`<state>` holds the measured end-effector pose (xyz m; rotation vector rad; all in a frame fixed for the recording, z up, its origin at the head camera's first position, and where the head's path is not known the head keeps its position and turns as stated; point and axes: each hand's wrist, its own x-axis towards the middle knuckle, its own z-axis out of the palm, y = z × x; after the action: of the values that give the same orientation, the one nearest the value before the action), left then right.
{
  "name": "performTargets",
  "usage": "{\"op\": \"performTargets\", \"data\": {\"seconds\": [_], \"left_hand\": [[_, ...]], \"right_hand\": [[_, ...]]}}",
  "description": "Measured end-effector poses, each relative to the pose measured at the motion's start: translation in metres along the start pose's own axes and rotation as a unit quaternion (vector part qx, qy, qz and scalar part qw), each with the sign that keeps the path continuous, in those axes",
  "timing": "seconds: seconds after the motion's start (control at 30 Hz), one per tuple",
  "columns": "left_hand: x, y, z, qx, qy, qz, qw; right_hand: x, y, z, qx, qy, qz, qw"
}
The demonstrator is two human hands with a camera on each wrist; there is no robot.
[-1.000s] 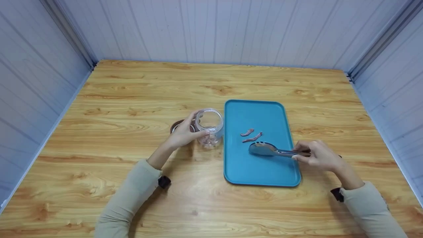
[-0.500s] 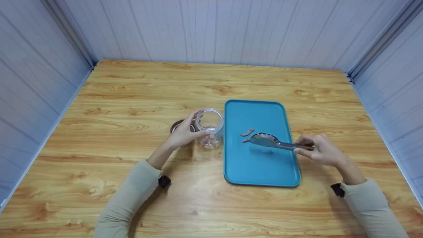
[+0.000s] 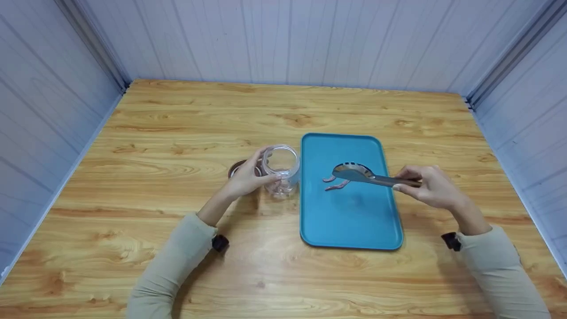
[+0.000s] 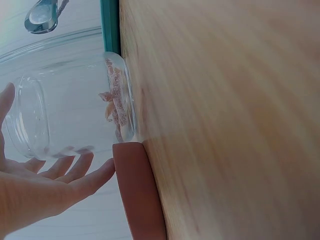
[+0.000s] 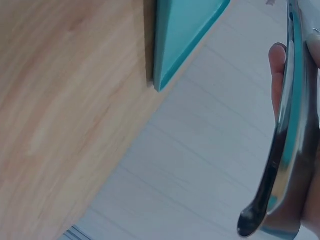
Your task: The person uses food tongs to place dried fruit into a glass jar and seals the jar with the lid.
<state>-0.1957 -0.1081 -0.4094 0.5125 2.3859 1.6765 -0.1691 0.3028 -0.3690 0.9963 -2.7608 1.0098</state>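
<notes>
On the wood-grain table (image 3: 186, 119), left of the tray: one clear jar (image 3: 291, 179), upright and lidless at the mouth, with reddish, pale-dusted pieces (image 4: 116, 95) gathered at its bottom. Left hand (image 3: 244, 179): partly closed about the jar, thumb on the near side, fingers round the far side.

Beside the jar, on the table: one round brown lid (image 4: 140, 195), partly covered by the left hand in the head view; whether it touched the jar could not be told.

Right of the jar, just beside it: one blue rectangular tray (image 3: 350, 226), low-rimmed, long sides running away from the person. On it, near the middle: two slender reddish strips, the nearer strip (image 3: 336, 186) and the farther strip (image 3: 328, 180), close together, both partly hidden behind the tongs' head.

Above the tray: one pair of shiny metal tongs (image 3: 374, 178), broad slotted head to the left, raised clear of the surface; whether anything lay between its arms could not be told. Right hand (image 3: 432, 188): closed on the handle, thumb on the near side, fingers opposite.

At the forearms: two light beige sleeves (image 3: 498, 257), each with a small black piece (image 3: 451, 241) at the cuff. Behind the table: pale panelled walls (image 3: 288, 44), streaked grey.
</notes>
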Motion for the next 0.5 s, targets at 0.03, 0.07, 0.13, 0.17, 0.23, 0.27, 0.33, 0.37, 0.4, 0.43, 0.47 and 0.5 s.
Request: {"op": "performTargets", "data": {"seconds": [0.03, 0.07, 0.13, 0.17, 0.23, 0.27, 0.33, 0.37, 0.4, 0.43, 0.47, 0.5], "left_hand": [[0.0, 0.0, 0.0, 0.001, 0.0, 0.0, 1.0], [0.0, 0.0, 0.0, 0.001, 0.0, 0.001, 1.0], [0.0, 0.0, 0.0, -0.002, 0.0, 0.004, 1.0], [0.0, 0.001, 0.0, -0.003, 0.001, 0.005, 1.0], [0.0, 0.0, 0.0, -0.007, 0.002, 0.009, 0.9999], [0.0, 0.0, 0.0, -0.009, 0.002, 0.011, 0.9999], [0.001, 0.0, 0.0, -0.009, 0.003, 0.014, 0.9999], [0.001, 0.0, 0.0, -0.008, 0.002, 0.015, 0.9998], [0.001, -0.001, 0.0, -0.008, 0.002, 0.016, 0.9998], [0.001, -0.001, 0.0, -0.005, 0.002, 0.016, 0.9999], [0.001, -0.001, 0.0, -0.004, 0.003, 0.016, 0.9999], [0.001, -0.001, 0.0, -0.003, 0.003, 0.016, 0.9999]], "right_hand": [[0.002, -0.001, -0.001, 0.0, -0.001, -0.002, 1.0], [0.004, -0.002, -0.002, 0.0, -0.002, -0.004, 1.0], [0.008, -0.005, -0.003, -0.003, -0.002, -0.01, 0.9999], [0.01, -0.006, -0.004, -0.004, -0.002, -0.011, 0.9999], [0.014, -0.008, -0.005, -0.007, 0.0, -0.015, 0.9999], [0.016, -0.01, -0.006, -0.008, 0.001, -0.016, 0.9998], [0.02, -0.012, -0.007, -0.009, 0.002, -0.02, 0.9998], [0.022, -0.013, -0.008, -0.008, 0.002, -0.021, 0.9997], [0.024, -0.014, -0.008, -0.007, 0.001, -0.024, 0.9997], [0.026, -0.015, -0.009, -0.006, 0.001, -0.027, 0.9996], [0.028, -0.016, -0.009, -0.006, 0.002, -0.03, 0.9995], [0.031, -0.017, -0.009, -0.007, 0.001, -0.033, 0.9994]]}}
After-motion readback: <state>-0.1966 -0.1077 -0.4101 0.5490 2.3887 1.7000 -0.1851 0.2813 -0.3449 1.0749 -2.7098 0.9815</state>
